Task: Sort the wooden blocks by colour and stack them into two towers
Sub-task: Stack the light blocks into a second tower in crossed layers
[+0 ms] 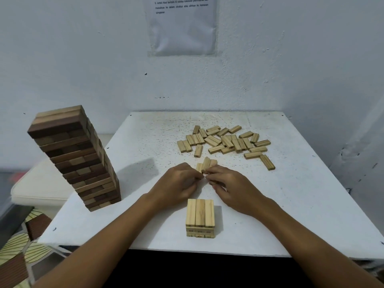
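- Two towers stand on the white worktop [133, 229]: a tall dark-brown tower [76, 159] at the left edge, a low pale tower [200, 218] near the front.
- Left hand [178, 183] and right hand [230, 187] meet mid-worktop, each grip curled round three pale blocks [206, 165] held side by side.
- Loose pale blocks [226, 142] lie scattered behind.
- Printed sheet [182, 23] on the wall; its lettering is too blurred to read.

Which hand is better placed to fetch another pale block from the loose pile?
Probably the right hand: the scattered pile of pale wooden blocks lies on its side of the white table. Both hands now hold three pale blocks.
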Tool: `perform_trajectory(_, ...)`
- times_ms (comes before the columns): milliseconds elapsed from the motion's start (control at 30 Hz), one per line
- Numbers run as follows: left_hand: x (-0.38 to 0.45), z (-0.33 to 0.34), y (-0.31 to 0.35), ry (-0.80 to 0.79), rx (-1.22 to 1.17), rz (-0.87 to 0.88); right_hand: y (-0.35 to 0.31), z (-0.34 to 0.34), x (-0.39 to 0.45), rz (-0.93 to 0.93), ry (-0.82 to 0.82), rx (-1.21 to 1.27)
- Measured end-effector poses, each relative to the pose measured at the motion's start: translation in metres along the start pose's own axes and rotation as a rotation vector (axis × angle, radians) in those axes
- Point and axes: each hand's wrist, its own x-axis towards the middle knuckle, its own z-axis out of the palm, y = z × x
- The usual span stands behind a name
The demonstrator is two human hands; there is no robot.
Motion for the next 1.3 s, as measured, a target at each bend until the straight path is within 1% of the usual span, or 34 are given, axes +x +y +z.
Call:
perform_trajectory(167,-0.002,0.003,-0.002,0.047,-0.012,-0.013,-0.003,0.002,0.008,0.006,0.004,-0.018)
perform_trajectory(333,-0.007,0.002,0.0,0.084,0.048,0.008,-0.002,0.002,0.017,-0.015,-0.002,-0.158)
perform_trajectory(500,-0.013,-0.004,0.003,0.115,0.066,-0.014,-0.003,0.004,0.029,0.001,-0.058,-0.319)
perform_trajectory(667,-0.02,-0.008,0.005,0.13,0.044,-0.039,-0.008,0.005,0.037,0.046,-0.124,-0.423)
perform_trajectory(800,-0.025,-0.008,0.001,0.147,0.002,-0.121,-0.003,0.006,0.033,0.017,-0.062,-0.315)
perform_trajectory(900,-0.023,-0.01,-0.002,0.077,0.016,-0.145,0.002,0.005,0.023,-0.005,-0.023,-0.171)
perform_trajectory(1133,-0.014,-0.009,-0.004,0.004,-0.049,-0.208,-0.005,-0.002,0.009,-0.157,-0.065,0.064)
perform_trajectory(1200,-0.012,-0.01,-0.002,-0.018,-0.066,-0.238,-0.008,-0.002,0.008,-0.137,-0.068,0.16)
perform_trajectory(1300,-0.008,-0.01,0.001,-0.026,-0.067,-0.274,-0.01,-0.004,0.007,-0.057,-0.068,0.285)
